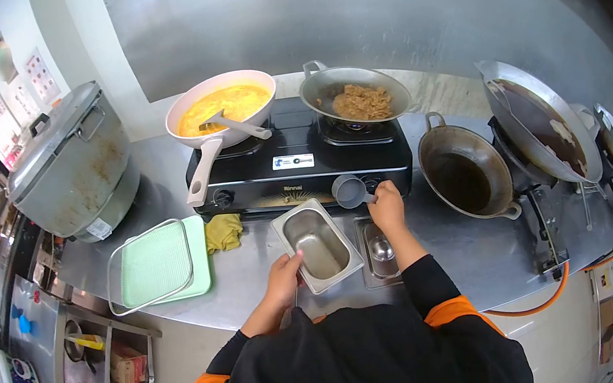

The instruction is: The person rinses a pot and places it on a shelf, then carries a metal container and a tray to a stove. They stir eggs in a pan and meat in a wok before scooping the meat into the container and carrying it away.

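My left hand (283, 280) grips the near left side of a deep rectangular steel food pan (320, 246), thumb over its rim. Inside, the pan shows bare metal, and it is slightly turned. My right hand (386, 207) is closed round the handle of a small grey measuring cup (349, 190), held before the stove's right knob. Just below that hand sits a narrow steel container (379, 250) with a round shiny piece in it. A black two-burner gas stove (296, 175) stands behind both hands.
A white frying pan (221, 109) with yellow liquid and a resting utensil, and a wok (355, 93) with brown food, sit on the burners. Right are a dark wok (464, 172) and a larger wok (542, 121). Left are a big pot (72, 163), green tray (200, 259), wire basket (151, 266) and yellow cloth (224, 232).
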Motion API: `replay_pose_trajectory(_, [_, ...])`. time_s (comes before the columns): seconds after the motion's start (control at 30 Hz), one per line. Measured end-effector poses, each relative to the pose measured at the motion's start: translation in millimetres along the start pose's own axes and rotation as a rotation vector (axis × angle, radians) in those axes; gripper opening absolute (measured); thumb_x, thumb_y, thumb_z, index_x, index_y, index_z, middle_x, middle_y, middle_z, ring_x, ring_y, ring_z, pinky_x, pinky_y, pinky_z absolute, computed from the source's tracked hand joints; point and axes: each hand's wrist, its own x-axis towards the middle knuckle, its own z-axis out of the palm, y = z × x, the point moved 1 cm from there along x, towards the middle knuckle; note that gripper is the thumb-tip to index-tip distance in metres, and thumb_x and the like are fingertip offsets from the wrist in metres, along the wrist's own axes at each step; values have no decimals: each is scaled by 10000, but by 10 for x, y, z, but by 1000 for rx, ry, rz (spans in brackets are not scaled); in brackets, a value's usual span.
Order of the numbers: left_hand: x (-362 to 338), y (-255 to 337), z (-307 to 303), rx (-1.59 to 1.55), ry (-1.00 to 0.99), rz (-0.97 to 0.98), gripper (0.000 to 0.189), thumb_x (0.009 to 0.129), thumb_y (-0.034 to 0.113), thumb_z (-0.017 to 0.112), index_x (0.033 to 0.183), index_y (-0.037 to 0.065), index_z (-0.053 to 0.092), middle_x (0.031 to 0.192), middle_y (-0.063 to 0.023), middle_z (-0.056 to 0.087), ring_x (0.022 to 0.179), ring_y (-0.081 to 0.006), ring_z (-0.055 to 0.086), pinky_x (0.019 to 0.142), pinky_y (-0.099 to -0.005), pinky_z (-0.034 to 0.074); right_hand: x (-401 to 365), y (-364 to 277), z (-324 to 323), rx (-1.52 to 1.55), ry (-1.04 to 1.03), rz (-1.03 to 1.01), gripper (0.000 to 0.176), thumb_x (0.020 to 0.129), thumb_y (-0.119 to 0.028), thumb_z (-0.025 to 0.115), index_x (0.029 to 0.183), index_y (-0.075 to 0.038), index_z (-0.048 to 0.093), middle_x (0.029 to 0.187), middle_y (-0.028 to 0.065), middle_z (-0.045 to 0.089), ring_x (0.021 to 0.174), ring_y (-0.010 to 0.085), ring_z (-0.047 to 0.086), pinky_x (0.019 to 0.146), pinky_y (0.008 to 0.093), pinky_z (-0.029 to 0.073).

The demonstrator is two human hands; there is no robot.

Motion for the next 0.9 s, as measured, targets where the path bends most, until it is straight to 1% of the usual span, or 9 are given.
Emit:
replay_pose_trajectory(0.2, [89, 211, -39, -9, -15, -120, 137, 772, 183, 542, 862, 81, 537, 700, -2, 553, 550, -81, 486, 503, -216, 392, 114, 81, 54, -22, 44, -118, 103, 629, -56, 599, 676, 23, 553, 856, 123, 537, 777, 307, 529, 704, 376, 430])
replay_pose_trajectory(0.4, [183, 291, 12, -103, -93, -17, 137, 769, 182, 554, 883, 108, 534, 734, 5, 562, 581, -83, 505, 536, -225, 422, 149, 97, 158, -97, 53, 71, 196, 697, -164, 597, 675, 23, 544, 695, 147, 563, 587, 289, 559, 562, 366, 457])
replay_pose_trajectory(0.53, [197, 687, 182, -190, -106, 85, 139, 782, 204, 560, 867, 97, 535, 725, -4, 554, 573, -89, 503, 534, -230, 433, 257, -54, -284, 561, -235, 583, 339, 729, -303, 636, 649, 11, 535, 536, 86, 527, 411, 136, 504, 389, 284, 399])
replay_pose_trajectory(0.57, [228, 793, 213, -179, -114, 102, 145, 785, 209, 562, 863, 90, 534, 719, -7, 549, 569, -92, 501, 531, -232, 434, 316, -94, -494, 612, -281, 576, 398, 720, -355, 637, 664, 28, 545, 574, 107, 548, 465, 171, 529, 447, 319, 416])
replay_pose_trajectory(0.6, [265, 889, 247, -155, -117, 112, 166, 787, 225, 567, 846, 75, 529, 684, -7, 523, 553, -97, 492, 518, -230, 430, 416, -158, -747, 251, -225, 320, 473, 741, -423, 586, 705, 48, 567, 632, 164, 567, 562, 222, 549, 547, 360, 425])
replay_pose_trajectory(0.63, [340, 966, 285, -137, -124, 138, 169, 786, 227, 568, 844, 74, 528, 674, -5, 515, 550, -96, 491, 516, -228, 429, 559, -13, -772, 190, -152, 273, 515, 798, -452, 494, 682, 47, 549, 594, 109, 527, 584, 184, 478, 556, 351, 371])
replay_pose_trajectory(0.7, [498, 1099, 388, -102, -140, 178, 174, 786, 232, 570, 841, 73, 526, 653, -1, 500, 546, -94, 487, 512, -226, 427, 774, -275, -1134, 391, -49, 256, 454, 859, -376, 419, 696, 37, 516, 631, 112, 513, 606, 162, 417, 580, 335, 358])
replay_pose_trajectory(0.77, [649, 1234, 500, -92, -123, 149, 194, 794, 255, 565, 800, 68, 514, 651, -11, 500, 549, -97, 491, 509, -225, 425, 1131, -240, -1246, 194, -21, 106, 410, 854, -347, 432, 702, 31, 482, 595, 126, 460, 577, 191, 402, 565, 341, 349])
replay_pose_trajectory(0.9, [911, 1441, 735, -56, -90, 119, 233, 816, 290, 531, 766, 65, 498, 654, -27, 510, 557, -107, 501, 511, -225, 424, 1897, -328, -1100, -282, -115, -75, 244, 802, -205, 449, 768, 14, 551, 784, 207, 566, 758, 351, 543, 652, 392, 417])
